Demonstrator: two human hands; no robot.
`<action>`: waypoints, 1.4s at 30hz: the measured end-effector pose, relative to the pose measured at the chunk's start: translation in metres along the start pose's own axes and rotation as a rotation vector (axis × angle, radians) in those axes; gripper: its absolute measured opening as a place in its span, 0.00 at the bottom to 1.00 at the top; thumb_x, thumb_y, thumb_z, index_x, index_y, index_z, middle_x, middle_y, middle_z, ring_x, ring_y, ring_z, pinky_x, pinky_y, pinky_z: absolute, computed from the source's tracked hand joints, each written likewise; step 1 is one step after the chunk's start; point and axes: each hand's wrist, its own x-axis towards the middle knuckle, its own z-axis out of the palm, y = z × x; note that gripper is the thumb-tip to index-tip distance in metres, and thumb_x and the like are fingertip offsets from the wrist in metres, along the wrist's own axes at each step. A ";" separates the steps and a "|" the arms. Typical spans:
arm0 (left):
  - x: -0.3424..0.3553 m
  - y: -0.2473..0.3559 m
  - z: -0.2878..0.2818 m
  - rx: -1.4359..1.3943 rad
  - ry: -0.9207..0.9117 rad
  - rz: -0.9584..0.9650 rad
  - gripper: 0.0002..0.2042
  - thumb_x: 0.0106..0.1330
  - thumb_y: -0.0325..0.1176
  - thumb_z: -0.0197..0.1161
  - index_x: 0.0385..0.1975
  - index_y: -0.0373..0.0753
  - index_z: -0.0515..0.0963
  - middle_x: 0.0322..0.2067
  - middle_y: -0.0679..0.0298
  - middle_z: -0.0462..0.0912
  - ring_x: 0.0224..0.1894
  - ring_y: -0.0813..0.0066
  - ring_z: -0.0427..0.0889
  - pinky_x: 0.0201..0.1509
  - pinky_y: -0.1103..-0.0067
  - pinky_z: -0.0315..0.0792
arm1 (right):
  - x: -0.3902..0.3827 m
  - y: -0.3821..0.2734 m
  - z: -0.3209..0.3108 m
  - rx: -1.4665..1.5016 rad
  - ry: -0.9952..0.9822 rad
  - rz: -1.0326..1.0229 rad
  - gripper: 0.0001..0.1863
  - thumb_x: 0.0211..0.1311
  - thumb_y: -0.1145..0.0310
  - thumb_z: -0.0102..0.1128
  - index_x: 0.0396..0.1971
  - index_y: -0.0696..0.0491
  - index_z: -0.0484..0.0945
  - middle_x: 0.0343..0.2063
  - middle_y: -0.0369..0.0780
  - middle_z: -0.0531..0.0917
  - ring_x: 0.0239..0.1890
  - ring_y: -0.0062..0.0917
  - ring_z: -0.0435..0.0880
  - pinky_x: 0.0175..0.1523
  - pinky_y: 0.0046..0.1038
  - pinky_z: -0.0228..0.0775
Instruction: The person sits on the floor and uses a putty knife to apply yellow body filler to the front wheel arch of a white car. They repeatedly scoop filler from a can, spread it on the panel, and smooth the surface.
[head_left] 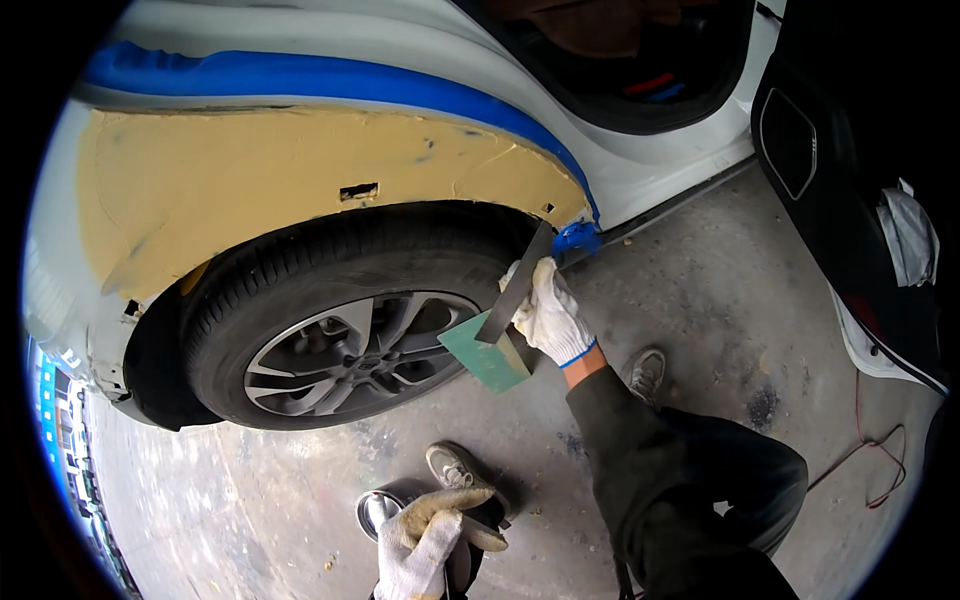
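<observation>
My right hand [547, 315], in a white knit glove, grips a dark flat spreader [495, 318] and a green plate [475, 355] just right of the wheel rim. The spreader's tip reaches the lower end of a tan filler-coated wheel arch [250, 150], near crumpled blue tape [577, 238]. My left hand [430, 545], also gloved, is at the lower edge over a metal can [372, 515], with some fingers stretched apart and others bent; the can is partly hidden behind it.
A tire [210, 340] fills the arch, under a blue masking strip [300, 75]. An open car door [800, 220] with grey material [907, 235] in it stands at right. My shoes [645, 375] are on the concrete floor [250, 500], where a red cable [885, 445] lies.
</observation>
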 end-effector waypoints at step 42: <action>0.025 -0.029 0.018 0.364 -0.257 0.052 0.14 0.72 0.37 0.60 0.42 0.31 0.83 0.31 0.64 0.86 0.29 0.84 0.79 0.36 0.84 0.74 | -0.214 -0.059 0.078 -0.946 -0.213 0.104 0.11 0.73 0.66 0.54 0.36 0.59 0.77 0.29 0.35 0.79 0.32 0.15 0.74 0.36 0.26 0.69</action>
